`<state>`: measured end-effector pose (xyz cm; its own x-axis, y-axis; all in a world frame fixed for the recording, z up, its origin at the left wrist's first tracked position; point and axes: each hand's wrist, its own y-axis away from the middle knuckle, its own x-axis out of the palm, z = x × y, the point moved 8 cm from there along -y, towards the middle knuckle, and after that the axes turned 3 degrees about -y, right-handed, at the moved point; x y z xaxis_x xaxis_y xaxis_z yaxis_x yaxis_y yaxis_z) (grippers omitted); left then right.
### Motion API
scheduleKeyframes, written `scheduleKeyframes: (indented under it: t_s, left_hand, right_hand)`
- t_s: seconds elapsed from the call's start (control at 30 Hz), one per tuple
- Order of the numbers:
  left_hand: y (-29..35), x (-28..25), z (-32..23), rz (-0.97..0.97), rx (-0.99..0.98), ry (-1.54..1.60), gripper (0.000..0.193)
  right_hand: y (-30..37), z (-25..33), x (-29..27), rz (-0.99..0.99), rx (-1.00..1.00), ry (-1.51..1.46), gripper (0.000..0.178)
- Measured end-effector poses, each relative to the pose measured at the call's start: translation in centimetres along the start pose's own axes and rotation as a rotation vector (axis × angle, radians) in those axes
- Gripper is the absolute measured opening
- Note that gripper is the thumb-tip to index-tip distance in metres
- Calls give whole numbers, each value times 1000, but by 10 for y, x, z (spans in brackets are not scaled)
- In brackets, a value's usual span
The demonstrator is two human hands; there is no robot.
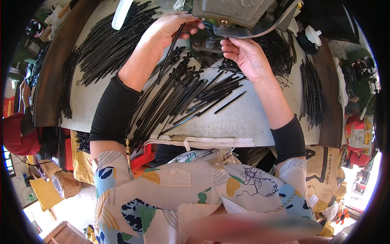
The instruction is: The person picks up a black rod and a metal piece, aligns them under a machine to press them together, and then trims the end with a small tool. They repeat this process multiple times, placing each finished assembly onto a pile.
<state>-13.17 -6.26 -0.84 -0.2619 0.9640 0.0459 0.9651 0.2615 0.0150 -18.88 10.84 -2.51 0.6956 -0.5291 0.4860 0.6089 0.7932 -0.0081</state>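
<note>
Both of my hands work at the top of the table, under the head of a grey metal machine (231,11). My left hand (168,29) is closed on a thin black strip (172,49), which hangs down toward the near pile. To the machine's right, my right hand (248,57) pinches the end of a small dark piece (220,38) at the machine's lower part. What that piece is, and whether it joins the strip, cannot be made out. Just below my hands lies a fanned pile of black strips (174,91), with one loose strip (230,102) at its right.
A large heap of black strips (111,44) covers the table's left; a tangled dark heap (278,51) and a bundle (311,93) lie right. The pale metal tabletop (248,122) has brown raised sides (50,85). A person in red (20,136) is at far left.
</note>
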Motion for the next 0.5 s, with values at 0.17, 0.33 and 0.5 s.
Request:
scheduleKeyframes:
  t_s: [0.17,0.33,0.5]
  left_hand:
    - [-1,1,-1,32,4,10,18]
    - [-1,2,0,71,-7,46,17]
    - [-4,1,2,34,-19,59,17]
  right_hand:
    - [-1,1,-1,4,9,-26,22]
    - [-3,0,0,2,7,-94,19]
    - [-4,0,-2,-20,0,-82,20]
